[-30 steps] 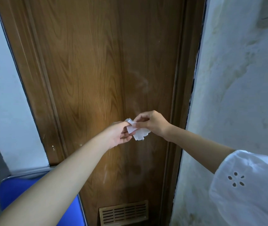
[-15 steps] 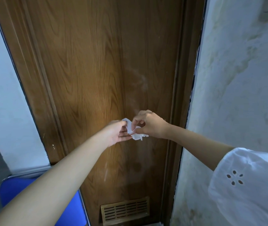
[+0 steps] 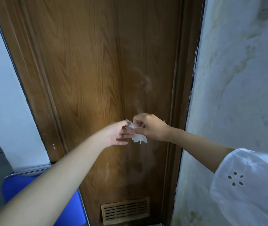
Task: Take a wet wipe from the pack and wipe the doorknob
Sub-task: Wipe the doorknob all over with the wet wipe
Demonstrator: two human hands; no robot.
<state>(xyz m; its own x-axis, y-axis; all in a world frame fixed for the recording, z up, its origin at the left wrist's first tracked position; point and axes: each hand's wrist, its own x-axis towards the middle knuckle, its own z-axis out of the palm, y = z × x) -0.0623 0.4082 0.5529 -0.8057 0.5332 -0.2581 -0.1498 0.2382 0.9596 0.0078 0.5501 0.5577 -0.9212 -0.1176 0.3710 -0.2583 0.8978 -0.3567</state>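
A crumpled white wet wipe [image 3: 139,138] hangs in front of the brown wooden door [image 3: 97,70], held between both hands at about mid-height. My right hand [image 3: 151,127] pinches its upper part with the fingertips. My left hand [image 3: 117,134] reaches from the left with fingers stretched out flat, its thumb and fingers touching the wipe. No doorknob and no wipe pack are in view.
A pale, stained wall [image 3: 235,95] juts out at the right of the door frame. A blue chair [image 3: 69,207] with a metal frame stands at the lower left. A slatted vent [image 3: 126,211] sits at the door's bottom.
The left hand's fingers have straightened out under the wipe. The right hand has shifted its pinch, and the wipe's lower part now hangs lower.
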